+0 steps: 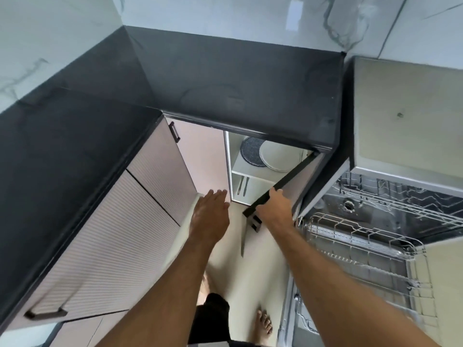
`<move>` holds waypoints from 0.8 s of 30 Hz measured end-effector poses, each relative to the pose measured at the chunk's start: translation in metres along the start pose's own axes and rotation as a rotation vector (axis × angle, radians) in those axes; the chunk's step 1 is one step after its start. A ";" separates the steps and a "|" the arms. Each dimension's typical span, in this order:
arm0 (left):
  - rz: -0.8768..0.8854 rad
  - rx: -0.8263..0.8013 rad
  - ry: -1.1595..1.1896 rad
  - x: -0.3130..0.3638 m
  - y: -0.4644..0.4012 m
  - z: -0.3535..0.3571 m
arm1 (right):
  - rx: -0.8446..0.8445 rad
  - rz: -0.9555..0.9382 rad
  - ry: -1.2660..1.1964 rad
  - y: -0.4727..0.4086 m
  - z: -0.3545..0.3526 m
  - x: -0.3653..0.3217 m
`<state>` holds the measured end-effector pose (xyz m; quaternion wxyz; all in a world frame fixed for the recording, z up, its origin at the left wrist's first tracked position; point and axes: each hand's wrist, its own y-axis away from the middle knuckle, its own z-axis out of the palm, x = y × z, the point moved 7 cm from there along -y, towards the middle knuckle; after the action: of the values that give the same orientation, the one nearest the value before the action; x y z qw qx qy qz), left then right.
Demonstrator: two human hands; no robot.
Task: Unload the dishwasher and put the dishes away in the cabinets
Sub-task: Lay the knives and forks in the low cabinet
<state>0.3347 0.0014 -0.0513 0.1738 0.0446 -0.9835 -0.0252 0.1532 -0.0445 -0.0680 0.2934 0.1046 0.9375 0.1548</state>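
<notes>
We are observing the right hand (274,209) gripping the top edge of the open cabinet door (283,182), fingers curling over it. The left hand (211,216) is hovering flat with fingers straight, holding nothing, just left of the cabinet opening. Beyond the right hand, plates (278,156) are resting on the upper shelf. The dishwasher rack (355,236) is sitting pulled out to its right.

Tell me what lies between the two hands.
Head view: only bare pale floor between the flat left hand and the right hand gripping the dark-edged cabinet door.
</notes>
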 end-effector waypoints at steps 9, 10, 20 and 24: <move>-0.081 0.003 0.046 -0.069 -0.049 -0.016 | -0.159 -0.008 0.034 -0.056 0.039 -0.088; -0.064 -0.003 0.043 -0.073 -0.058 -0.016 | -0.150 0.010 0.012 -0.060 0.042 -0.092; 0.115 -0.038 0.024 -0.104 -0.159 -0.032 | -0.155 0.227 -0.373 -0.115 0.051 -0.130; 0.144 -0.067 0.087 -0.109 -0.175 -0.023 | -0.119 0.268 -1.063 -0.124 0.069 -0.136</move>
<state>0.4588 -0.1630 -0.0784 0.2190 -0.0312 -0.9743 -0.0434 0.2897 -0.1829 -0.0950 0.7098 0.2700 0.6282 0.1694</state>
